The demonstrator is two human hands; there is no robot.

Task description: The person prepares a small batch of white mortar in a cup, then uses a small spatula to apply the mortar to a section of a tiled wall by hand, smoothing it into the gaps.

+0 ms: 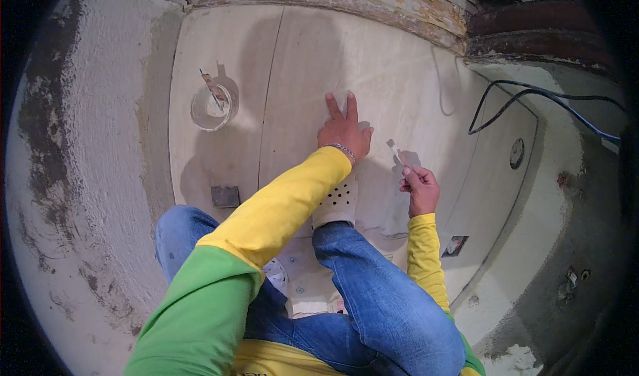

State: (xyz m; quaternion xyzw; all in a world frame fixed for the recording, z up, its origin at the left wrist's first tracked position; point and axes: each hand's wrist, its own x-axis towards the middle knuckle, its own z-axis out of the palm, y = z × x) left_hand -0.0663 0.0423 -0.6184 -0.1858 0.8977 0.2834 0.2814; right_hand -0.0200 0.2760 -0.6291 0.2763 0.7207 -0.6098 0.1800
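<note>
My left hand (343,133) rests on the pale floor tile (303,76) in the middle, two fingers stretched forward and spread, the thumb out to the side. To its right, my right hand (421,188) pinches a thin whitish stick-like tool (397,153), whose far end is at or just above the tile. Its exact kind is too small to make out. Further left stands a white tub (229,109) with whitish paste smeared inside. A brush-like tool (212,89) leans in the tub, its upper end above the rim.
A dark square (225,196) lies left of my leg. My white shoe with holes (336,203) stands just behind my left hand. Black cables (516,86) loop in from the right. Beyond them are a round drain (517,153) and a square opening (454,246). Rough plastered walls (110,109) flank the floor.
</note>
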